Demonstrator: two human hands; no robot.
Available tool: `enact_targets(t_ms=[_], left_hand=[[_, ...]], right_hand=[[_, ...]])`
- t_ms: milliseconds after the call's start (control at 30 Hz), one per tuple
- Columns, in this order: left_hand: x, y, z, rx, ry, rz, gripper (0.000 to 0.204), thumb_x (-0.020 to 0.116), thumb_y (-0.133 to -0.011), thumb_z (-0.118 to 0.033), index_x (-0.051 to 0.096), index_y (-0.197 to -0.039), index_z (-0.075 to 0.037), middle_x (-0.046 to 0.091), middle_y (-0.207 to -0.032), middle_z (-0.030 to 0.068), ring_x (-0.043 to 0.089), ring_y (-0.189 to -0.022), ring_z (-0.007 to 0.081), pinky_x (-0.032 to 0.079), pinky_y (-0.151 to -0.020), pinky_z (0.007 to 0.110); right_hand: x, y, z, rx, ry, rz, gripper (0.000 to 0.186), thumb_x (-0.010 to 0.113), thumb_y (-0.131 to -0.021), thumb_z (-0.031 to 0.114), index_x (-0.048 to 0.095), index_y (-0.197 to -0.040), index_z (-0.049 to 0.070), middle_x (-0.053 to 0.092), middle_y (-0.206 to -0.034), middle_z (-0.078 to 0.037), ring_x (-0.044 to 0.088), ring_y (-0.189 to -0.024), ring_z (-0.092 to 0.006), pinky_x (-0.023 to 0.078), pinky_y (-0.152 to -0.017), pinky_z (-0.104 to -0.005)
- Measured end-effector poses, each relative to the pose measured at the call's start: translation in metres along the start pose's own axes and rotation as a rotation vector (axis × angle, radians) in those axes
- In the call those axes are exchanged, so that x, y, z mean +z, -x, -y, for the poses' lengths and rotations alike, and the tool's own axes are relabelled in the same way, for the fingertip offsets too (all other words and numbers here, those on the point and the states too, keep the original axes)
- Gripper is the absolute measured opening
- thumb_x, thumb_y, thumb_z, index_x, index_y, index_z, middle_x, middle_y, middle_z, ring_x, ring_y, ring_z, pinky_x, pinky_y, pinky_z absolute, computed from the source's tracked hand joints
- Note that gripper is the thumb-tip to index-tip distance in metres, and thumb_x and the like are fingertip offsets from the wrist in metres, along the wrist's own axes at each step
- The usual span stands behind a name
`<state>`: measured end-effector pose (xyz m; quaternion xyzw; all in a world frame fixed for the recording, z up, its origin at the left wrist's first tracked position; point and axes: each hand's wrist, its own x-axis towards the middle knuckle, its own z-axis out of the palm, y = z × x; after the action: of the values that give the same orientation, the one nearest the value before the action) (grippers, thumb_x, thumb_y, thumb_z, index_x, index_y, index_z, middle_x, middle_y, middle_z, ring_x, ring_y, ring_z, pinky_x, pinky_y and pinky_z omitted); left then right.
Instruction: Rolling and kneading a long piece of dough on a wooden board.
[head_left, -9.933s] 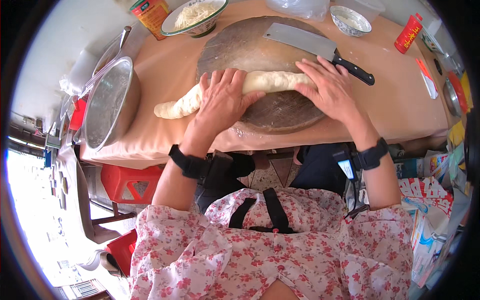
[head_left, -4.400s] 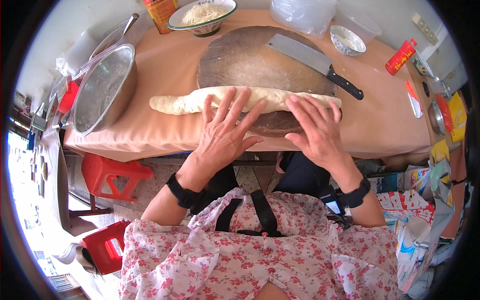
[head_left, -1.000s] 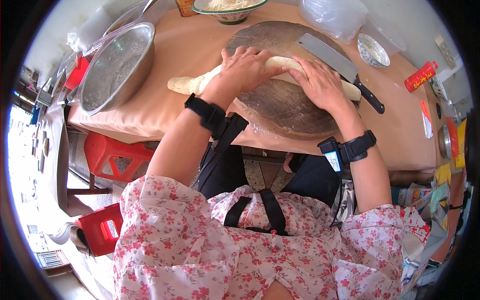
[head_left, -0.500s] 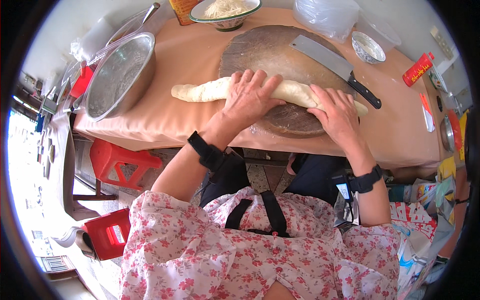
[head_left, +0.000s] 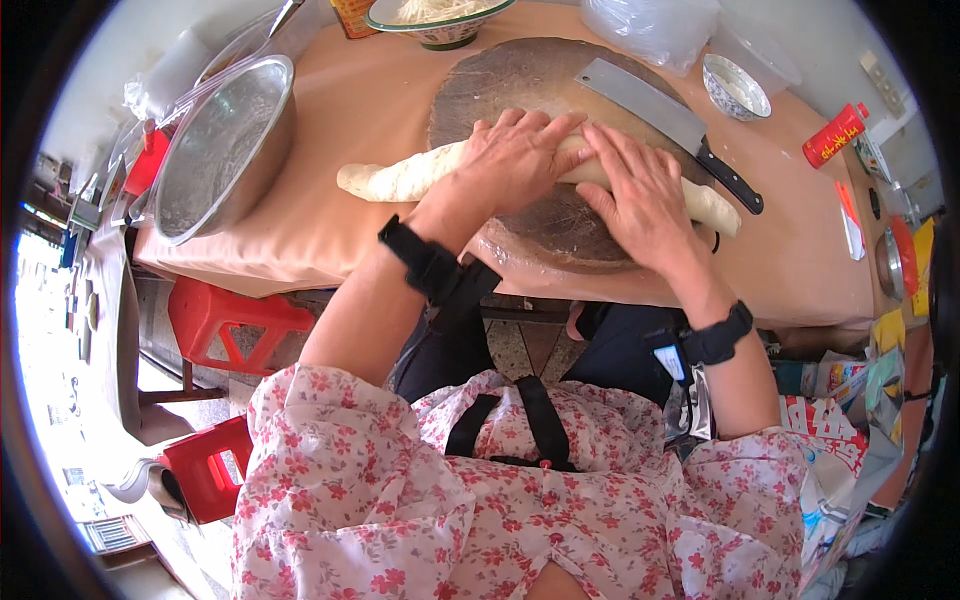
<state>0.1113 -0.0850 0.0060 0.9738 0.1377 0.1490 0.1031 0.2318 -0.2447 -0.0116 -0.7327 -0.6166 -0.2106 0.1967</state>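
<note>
A long, pale roll of dough (head_left: pixel 412 177) lies across a round wooden chopping board (head_left: pixel 478 95), its two ends sticking out past the board's edge. My left hand (head_left: pixel 522 160) rests on the middle of the roll with the fingers stretched over it. Close beside it, my right hand (head_left: pixel 638 195) also lies over the dough, fingers extended and pointing away from me. The fingers of both hands reach over the far side of the roll. On the board's far right lies a cleaver (head_left: pixel 645 108), its black handle pointing toward the near right, close to the dough's right end.
A large metal bowl (head_left: pixel 225 150) stands tilted at the left. Behind the board are a bowl of pale shreds (head_left: pixel 440 14) and a clear plastic bag (head_left: pixel 650 30). A small patterned bowl (head_left: pixel 736 86) and a red bottle (head_left: pixel 835 135) stand at right. Red stools (head_left: pixel 230 325) sit below left.
My hands have come closer together over the middle of the dough: the left shifted right and away from me, the right shifted left. More of the dough's right end now shows.
</note>
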Motion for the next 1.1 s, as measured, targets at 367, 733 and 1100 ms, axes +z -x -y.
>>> enact_targets(t_ms=[367, 733, 1100], left_hand=[[0.008, 0.031, -0.006, 0.118, -0.067, -0.063, 0.061, 0.054, -0.093, -0.049, 0.04, -0.147, -0.025, 0.048, -0.142, 0.0102, 0.043, -0.131, 0.0345, 0.032, -0.107, 0.052], [0.009, 0.061, -0.021, 0.18, -0.19, -0.164, 0.076, 0.058, -0.088, -0.054, 0.032, -0.152, -0.022, 0.035, -0.151, 0.0127, 0.036, -0.136, 0.0364, 0.024, -0.111, 0.058], [-0.001, 0.0, 0.0, -0.005, 0.006, 0.083, 0.062, 0.056, -0.091, -0.053, 0.045, -0.141, -0.017, 0.053, -0.137, 0.0132, 0.047, -0.129, 0.0347, 0.036, -0.101, 0.057]], right_hand=[[-0.003, 0.012, 0.001, 0.051, -0.017, 0.08, 0.067, 0.05, -0.093, 0.057, 0.046, -0.14, 0.009, 0.051, -0.141, -0.012, 0.048, -0.129, -0.0309, 0.031, -0.106, -0.0556], [-0.019, 0.043, 0.017, 0.0, 0.037, 0.09, 0.077, 0.054, -0.089, 0.056, 0.036, -0.149, 0.01, 0.036, -0.154, -0.01, 0.036, -0.14, -0.0311, 0.024, -0.113, -0.0546], [0.006, -0.006, -0.016, 0.109, -0.04, 0.089, 0.067, 0.053, -0.092, 0.058, 0.05, -0.136, 0.008, 0.06, -0.128, -0.011, 0.055, -0.117, -0.0328, 0.038, -0.095, -0.0489]])
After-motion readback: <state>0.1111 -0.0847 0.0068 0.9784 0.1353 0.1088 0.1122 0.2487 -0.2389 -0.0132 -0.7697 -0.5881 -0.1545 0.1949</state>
